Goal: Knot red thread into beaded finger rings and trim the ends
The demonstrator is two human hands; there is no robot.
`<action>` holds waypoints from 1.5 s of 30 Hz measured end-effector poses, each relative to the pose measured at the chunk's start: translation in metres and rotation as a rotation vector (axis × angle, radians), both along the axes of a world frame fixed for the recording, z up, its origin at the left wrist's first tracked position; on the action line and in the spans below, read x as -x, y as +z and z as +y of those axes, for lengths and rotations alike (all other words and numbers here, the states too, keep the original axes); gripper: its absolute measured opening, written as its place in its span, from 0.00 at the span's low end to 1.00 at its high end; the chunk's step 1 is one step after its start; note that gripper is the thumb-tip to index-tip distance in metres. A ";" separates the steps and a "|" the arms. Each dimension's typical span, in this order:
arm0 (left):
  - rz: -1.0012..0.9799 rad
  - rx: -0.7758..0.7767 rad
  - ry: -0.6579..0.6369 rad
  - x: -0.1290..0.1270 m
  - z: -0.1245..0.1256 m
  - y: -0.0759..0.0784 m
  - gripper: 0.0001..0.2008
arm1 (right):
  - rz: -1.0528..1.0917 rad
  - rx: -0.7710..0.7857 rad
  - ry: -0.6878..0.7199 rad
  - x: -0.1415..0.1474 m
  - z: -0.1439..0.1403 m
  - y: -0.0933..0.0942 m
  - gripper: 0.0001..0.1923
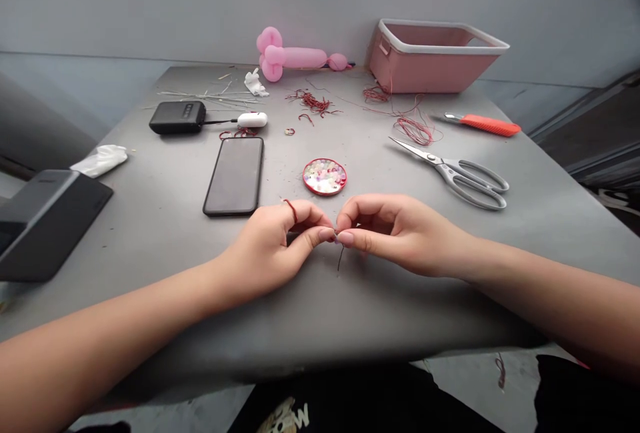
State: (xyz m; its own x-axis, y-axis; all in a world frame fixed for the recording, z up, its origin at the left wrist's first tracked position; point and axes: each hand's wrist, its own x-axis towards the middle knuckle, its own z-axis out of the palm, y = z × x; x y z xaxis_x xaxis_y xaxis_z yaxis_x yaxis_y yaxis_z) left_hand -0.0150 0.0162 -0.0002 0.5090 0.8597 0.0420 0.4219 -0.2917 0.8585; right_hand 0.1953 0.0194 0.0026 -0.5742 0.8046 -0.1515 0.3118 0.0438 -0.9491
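Note:
My left hand (pixel 277 240) and my right hand (pixel 400 233) meet tip to tip just above the table, thumb against index finger on each. Between the two pinches is a thin dark thread (pixel 341 260), its loose end hanging down. Whether a bead is also between the fingertips cannot be made out. A red cord ring (pixel 290 210) circles a finger of my left hand. Right behind the fingertips lies a round red-rimmed dish (pixel 345 185) holding many small pale and pink beads (pixel 325 175).
Left of the dish lies a phone (pixel 234 176), with a black power bank (pixel 177 117) behind. Scissors (pixel 457 176), an orange-handled cutter (pixel 487 124) and red thread (pixel 415 130) are at right. Farther back are red cord scraps (pixel 313 101), a pink balloon (pixel 303 57) and a pink bin (pixel 425 70).

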 end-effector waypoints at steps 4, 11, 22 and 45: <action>-0.113 0.172 0.019 -0.002 -0.001 -0.001 0.09 | 0.002 -0.020 -0.037 0.003 -0.002 -0.001 0.11; 0.025 -0.008 0.009 -0.003 -0.003 0.000 0.08 | -0.143 -0.410 -0.060 0.005 -0.007 -0.003 0.03; 0.092 -0.437 0.045 -0.005 -0.008 -0.013 0.07 | -0.317 -1.106 -0.193 0.016 -0.014 -0.017 0.08; -0.109 0.272 -0.076 -0.004 -0.007 0.006 0.09 | -0.017 0.028 0.064 0.000 0.005 0.007 0.02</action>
